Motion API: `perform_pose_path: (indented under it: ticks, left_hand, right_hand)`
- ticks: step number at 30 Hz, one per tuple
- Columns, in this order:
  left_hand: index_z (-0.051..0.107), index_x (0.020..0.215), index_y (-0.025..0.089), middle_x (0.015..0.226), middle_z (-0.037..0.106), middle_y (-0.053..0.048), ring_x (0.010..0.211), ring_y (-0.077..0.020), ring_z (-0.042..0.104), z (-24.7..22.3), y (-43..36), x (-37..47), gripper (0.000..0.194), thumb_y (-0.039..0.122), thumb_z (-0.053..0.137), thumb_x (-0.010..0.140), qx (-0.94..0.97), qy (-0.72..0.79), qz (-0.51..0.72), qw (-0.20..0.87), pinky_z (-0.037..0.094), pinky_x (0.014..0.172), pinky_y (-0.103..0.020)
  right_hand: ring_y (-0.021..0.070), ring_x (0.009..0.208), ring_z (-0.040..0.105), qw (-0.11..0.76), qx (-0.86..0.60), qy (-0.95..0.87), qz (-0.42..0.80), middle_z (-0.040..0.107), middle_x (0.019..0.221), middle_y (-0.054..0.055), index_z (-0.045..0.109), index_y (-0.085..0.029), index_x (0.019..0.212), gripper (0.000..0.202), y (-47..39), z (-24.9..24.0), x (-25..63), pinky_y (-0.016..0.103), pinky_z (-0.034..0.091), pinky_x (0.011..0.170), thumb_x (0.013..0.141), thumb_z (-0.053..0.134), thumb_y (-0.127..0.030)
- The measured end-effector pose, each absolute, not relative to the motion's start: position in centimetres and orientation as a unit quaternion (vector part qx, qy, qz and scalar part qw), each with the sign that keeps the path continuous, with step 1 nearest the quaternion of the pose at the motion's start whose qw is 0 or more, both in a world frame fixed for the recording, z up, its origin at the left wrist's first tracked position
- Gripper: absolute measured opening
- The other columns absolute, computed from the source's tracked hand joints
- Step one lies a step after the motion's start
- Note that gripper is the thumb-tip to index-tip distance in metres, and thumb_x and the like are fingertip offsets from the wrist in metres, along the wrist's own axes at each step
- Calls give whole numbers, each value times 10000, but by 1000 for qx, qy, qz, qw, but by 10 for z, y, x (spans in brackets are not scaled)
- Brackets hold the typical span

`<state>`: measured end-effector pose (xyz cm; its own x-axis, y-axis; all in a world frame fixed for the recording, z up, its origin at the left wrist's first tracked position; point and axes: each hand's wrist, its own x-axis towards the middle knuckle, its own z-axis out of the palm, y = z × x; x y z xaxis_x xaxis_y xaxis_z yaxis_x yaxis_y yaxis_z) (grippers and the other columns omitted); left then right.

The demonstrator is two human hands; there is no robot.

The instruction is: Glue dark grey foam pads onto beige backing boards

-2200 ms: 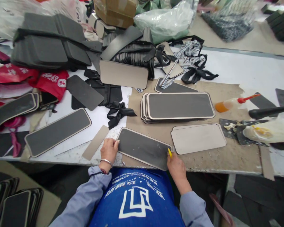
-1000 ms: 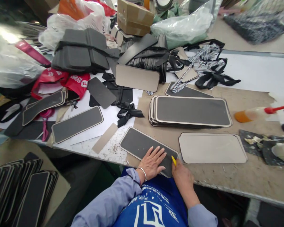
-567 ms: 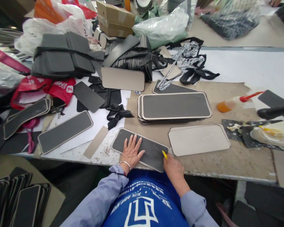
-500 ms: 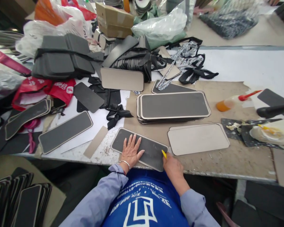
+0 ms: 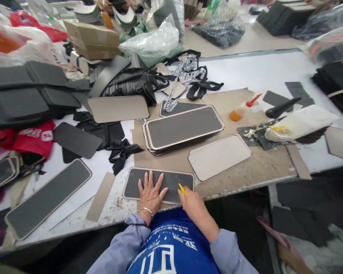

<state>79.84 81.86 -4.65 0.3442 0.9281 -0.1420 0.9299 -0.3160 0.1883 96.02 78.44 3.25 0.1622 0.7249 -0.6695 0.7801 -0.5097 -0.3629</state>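
1. Dark grey with a beige border, the padded panel (image 5: 171,182) lies flat at the near edge of the tabletop (image 5: 274,72), directly in front of you, on a sheet of brown cardboard (image 5: 231,102).
2. Your left hand (image 5: 150,192) rests palm down on the panel, fingers spread and pressed flat against its grey face.
3. Your right hand (image 5: 193,204) is closed around a yellow tool (image 5: 182,189); its tip shows above your fingers and meets the near right part of the panel. What kind of tool it is cannot be told.
4. Just beyond the panel sits a stack of matching panels (image 5: 184,127), grey faces up.
5. To the right of that stack, a plain beige board (image 5: 219,156) lies flat, near the panel but apart from it.
6. Further right stand a glue bottle with a red nozzle (image 5: 241,109) and a white bag (image 5: 300,122).
7. To your left, one long grey panel (image 5: 47,198) lies at an angle on white paper, and a black bow (image 5: 122,150) lies between it and the stack.
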Motion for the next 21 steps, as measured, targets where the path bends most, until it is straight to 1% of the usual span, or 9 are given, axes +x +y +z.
perform_pose_path:
  ticks: [3, 4, 6, 8, 10, 13, 16, 19, 21]
  left_hand:
    - [351, 1315, 324, 1444, 233, -139, 1323, -343, 175, -48, 819, 796, 476, 360, 433, 847, 817, 563, 2, 125, 174, 1025, -583]
    - [348, 1316, 325, 1443, 238, -134, 1324, -334, 179, -48, 819, 794, 463, 333, 410, 857, 820, 559, 4, 126, 188, 1023, -576]
    - [352, 1314, 329, 1440, 252, -123, 1323, -318, 192, -48, 820, 790, 453, 305, 385, 863, 825, 551, 10, 125, 217, 1014, -565]
    - [367, 1307, 328, 1435, 269, -114, 1319, -312, 205, -49, 821, 787, 451, 310, 395, 857, 830, 543, 17, 126, 228, 1008, -563]
    - [381, 1300, 324, 1431, 278, -117, 1313, -315, 215, -49, 822, 785, 450, 325, 409, 851, 832, 541, 22, 125, 220, 1005, -567]
    - [376, 1305, 319, 1433, 266, -130, 1312, -324, 212, -50, 821, 785, 454, 333, 410, 852, 833, 539, 27, 124, 200, 1007, -568]
    - [358, 1314, 320, 1436, 259, -133, 1315, -326, 203, -51, 820, 784, 464, 337, 410, 853, 833, 537, 32, 126, 187, 1011, -568]
    - [351, 1316, 325, 1437, 260, -127, 1316, -329, 202, -51, 819, 783, 471, 346, 417, 850, 833, 536, 35, 134, 185, 1010, -574]
    - [362, 1310, 326, 1434, 269, -126, 1312, -331, 215, -49, 819, 783, 464, 342, 416, 850, 834, 533, 36, 138, 202, 1005, -573]
  right_hand:
    - [110, 488, 612, -104, 734, 392, -545, 668, 777, 63, 524, -149, 917, 267, 796, 16, 931, 181, 459, 450, 906, 319, -320]
    - [97, 423, 580, -142, 727, 333, -583, 661, 738, 50, 519, -145, 886, 254, 799, 9, 925, 174, 440, 396, 898, 334, -319]
    - [95, 367, 545, -191, 723, 214, -629, 627, 614, 24, 512, -137, 808, 248, 804, -5, 920, 176, 429, 352, 886, 362, -319]
    - [110, 380, 558, -215, 725, 131, -642, 581, 514, 4, 501, -136, 753, 275, 803, -15, 925, 187, 451, 370, 888, 363, -332]
    - [121, 434, 594, -231, 730, 93, -637, 568, 494, 2, 485, -140, 737, 311, 796, -20, 938, 195, 474, 410, 902, 326, -349]
    - [129, 498, 625, -282, 748, 43, -600, 581, 523, 7, 469, -143, 738, 312, 780, -21, 959, 196, 486, 447, 909, 315, -355]
    - [147, 516, 636, -342, 752, 12, -564, 599, 540, 25, 486, -133, 735, 290, 767, -17, 971, 216, 500, 470, 893, 366, -344]
    - [154, 558, 650, -355, 772, 11, -527, 635, 607, 60, 504, -122, 757, 284, 756, -15, 974, 236, 524, 521, 887, 368, -335]
    - [156, 600, 659, -355, 804, 12, -477, 656, 674, 89, 513, -112, 794, 292, 746, -14, 977, 244, 537, 560, 886, 354, -340]
